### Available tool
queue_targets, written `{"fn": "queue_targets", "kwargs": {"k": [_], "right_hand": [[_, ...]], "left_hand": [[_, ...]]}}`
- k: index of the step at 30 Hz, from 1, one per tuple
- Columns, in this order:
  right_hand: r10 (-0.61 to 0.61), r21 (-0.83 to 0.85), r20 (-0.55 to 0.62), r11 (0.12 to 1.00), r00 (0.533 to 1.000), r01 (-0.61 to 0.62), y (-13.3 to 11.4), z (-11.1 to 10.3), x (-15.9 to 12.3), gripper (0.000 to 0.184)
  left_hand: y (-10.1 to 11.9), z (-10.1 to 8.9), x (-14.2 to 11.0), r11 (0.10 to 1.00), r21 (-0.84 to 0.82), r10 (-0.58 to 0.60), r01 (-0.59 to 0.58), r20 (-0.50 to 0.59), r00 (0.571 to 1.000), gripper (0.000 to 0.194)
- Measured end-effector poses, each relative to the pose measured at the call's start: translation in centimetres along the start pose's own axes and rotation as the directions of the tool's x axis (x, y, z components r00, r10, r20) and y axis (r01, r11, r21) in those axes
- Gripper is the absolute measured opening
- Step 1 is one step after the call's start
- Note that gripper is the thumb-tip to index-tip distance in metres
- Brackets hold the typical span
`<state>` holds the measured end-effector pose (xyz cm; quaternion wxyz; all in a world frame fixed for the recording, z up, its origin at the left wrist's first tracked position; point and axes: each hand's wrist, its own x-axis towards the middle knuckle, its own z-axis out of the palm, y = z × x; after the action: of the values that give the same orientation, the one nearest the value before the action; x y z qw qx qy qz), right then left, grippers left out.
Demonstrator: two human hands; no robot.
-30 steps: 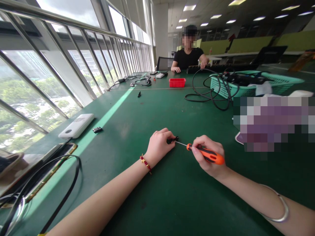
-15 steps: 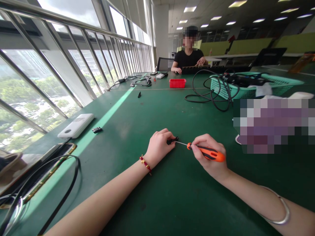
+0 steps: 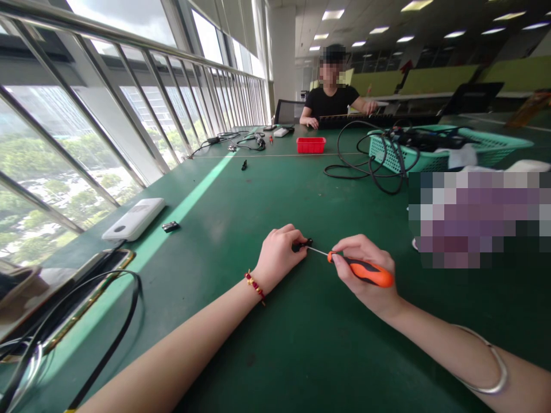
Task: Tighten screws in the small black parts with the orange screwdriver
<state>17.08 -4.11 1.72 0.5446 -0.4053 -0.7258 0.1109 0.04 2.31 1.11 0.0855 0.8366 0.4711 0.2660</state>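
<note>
Pinching a small black part (image 3: 302,245) in the fingers of the left hand (image 3: 279,252), down at the middle of the green table (image 3: 301,338), and gripping an orange-and-black screwdriver (image 3: 371,273) in the right hand (image 3: 375,295), hands apart and shaft aimed straight at the part, though can't really tell about contact at the tip. Also seeing a white device (image 3: 135,219) and a little black piece (image 3: 171,227) off to the left, plus a red tray (image 3: 310,145), a teal basket (image 3: 503,147) and a person (image 3: 330,102) in black further back.
</note>
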Motion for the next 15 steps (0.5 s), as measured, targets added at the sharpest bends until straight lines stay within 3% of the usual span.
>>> {"fn": "queue_targets", "kwargs": {"k": [6, 11, 13, 15], "right_hand": [[-0.029, 0.046, -0.16, 0.998, 0.987, 0.036, 0.26, 0.33, 0.03, 0.04], [-0.09, -0.082, -0.007, 0.993, 0.996, 0.089, -0.1, -0.08, 0.02, 0.015], [-0.101, -0.074, -0.007, 0.992, 0.995, 0.1, -0.14, -0.07, -0.01, 0.017], [-0.104, -0.025, -0.068, 0.994, 0.992, 0.103, 0.02, 0.06, 0.01, 0.031]], "left_hand": [[0.25, -0.14, 0.0, 1.0, 0.004, -0.004, 0.004, 0.004, 1.0, 0.006], [0.3, -0.25, 0.01, 1.0, 0.008, -0.011, 0.011, 0.002, 1.0, 0.006], [0.27, -0.27, 0.01, 1.0, 0.008, -0.009, 0.009, 0.001, 1.0, 0.006], [0.24, -0.27, 0.02, 1.0, 0.005, -0.004, 0.004, 0.005, 1.0, 0.006]]}}
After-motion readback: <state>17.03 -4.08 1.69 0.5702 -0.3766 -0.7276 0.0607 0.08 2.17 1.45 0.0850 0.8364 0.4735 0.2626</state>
